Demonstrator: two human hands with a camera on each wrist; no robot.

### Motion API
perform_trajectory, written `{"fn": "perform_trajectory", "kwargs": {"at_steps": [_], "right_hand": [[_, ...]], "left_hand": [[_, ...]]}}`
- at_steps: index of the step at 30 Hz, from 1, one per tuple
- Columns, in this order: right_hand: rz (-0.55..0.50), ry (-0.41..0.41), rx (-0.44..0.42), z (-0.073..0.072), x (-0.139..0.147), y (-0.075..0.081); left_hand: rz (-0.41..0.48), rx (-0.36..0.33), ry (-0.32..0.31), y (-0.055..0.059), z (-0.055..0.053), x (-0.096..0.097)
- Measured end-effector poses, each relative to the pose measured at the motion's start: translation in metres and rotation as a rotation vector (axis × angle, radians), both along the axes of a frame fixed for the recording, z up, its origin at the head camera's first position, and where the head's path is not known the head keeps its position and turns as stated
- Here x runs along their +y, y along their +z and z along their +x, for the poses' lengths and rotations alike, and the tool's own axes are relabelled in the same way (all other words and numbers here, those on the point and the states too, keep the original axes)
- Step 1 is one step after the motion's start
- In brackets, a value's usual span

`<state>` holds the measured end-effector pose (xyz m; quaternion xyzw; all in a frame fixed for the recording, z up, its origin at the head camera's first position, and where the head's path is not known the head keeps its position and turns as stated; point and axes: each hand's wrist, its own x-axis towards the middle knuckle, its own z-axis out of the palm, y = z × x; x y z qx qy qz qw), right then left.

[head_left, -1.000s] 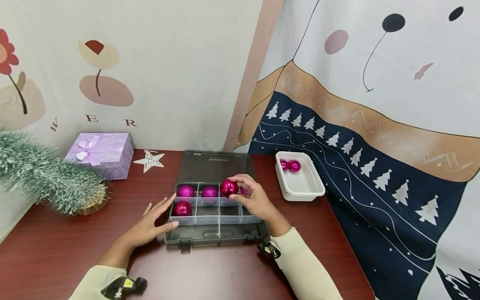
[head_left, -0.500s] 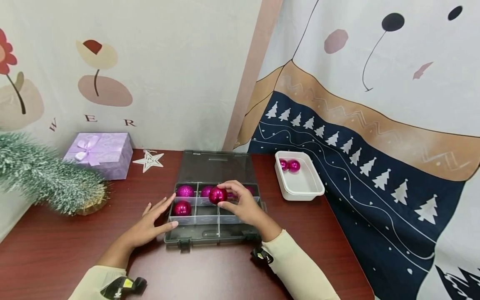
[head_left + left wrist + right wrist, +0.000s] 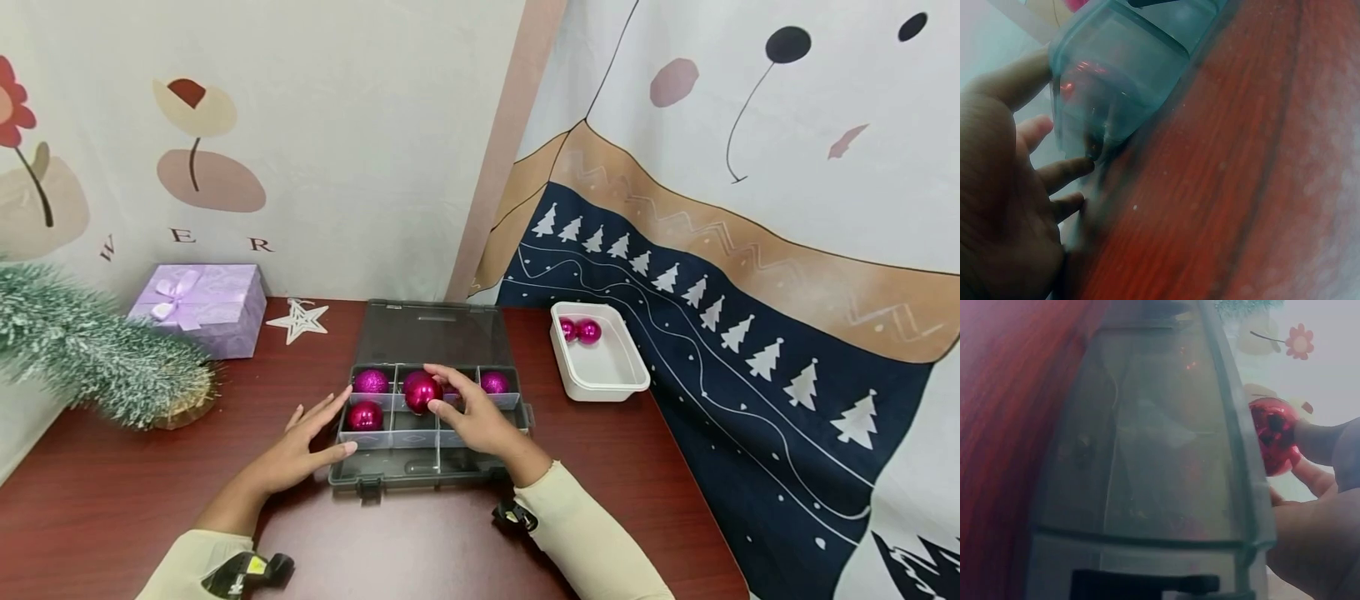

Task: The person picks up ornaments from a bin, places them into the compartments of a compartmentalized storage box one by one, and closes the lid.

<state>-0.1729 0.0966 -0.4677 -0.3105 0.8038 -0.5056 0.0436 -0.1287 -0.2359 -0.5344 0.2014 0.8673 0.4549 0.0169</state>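
A clear grey compartment box (image 3: 375, 468) lies open on the table. My right hand (image 3: 480, 421) pinches a shiny magenta Christmas bauble (image 3: 422, 395) between thumb and fingers, above the middle compartments. In the right wrist view this bauble (image 3: 1270, 439) shows just over the box's rim. My left hand (image 3: 296, 454) rests against the box's left side, fingers extended, thumb at the front left corner. Glittery baubles sit in the back row, one at far left (image 3: 371, 382) and another at far right (image 3: 494, 382); others there are partly hidden. One shiny bauble (image 3: 365, 416) occupies the front left compartment.
To the right stands a white tub (image 3: 611, 367) with two shiny baubles (image 3: 588, 332). A white star (image 3: 298, 322), a lilac gift box (image 3: 225, 317) and a frosted miniature tree (image 3: 112, 367) are on the left. The box's lid (image 3: 431, 333) leans back behind it.
My right hand has carried the shiny bauble leftward and slightly down, from the third column to the second. The back right bauble is now uncovered. The left hand has stayed still.
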Motion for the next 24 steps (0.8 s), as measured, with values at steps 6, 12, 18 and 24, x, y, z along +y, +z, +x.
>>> {"fn": "perform_trajectory", "kwargs": {"at_steps": [6, 12, 18, 24], "right_hand": [[-0.010, 0.022, -0.074, 0.0015, -0.0004, -0.0021], [-0.183, 0.084, -0.339, 0.0004, 0.0006, -0.0020], [-0.460, 0.118, -0.610, -0.0032, 0.0013, -0.0029], [-0.310, -0.028, -0.435, -0.0049, -0.0024, -0.0050]], "left_hand": [[0.003, -0.005, -0.002, 0.0004, -0.0002, 0.0008], [0.004, -0.004, -0.004, 0.0010, -0.0010, 0.0011], [0.001, -0.011, 0.001, 0.0017, 0.0002, 0.0006], [0.001, -0.010, 0.003, 0.0012, 0.0003, -0.0001]]}}
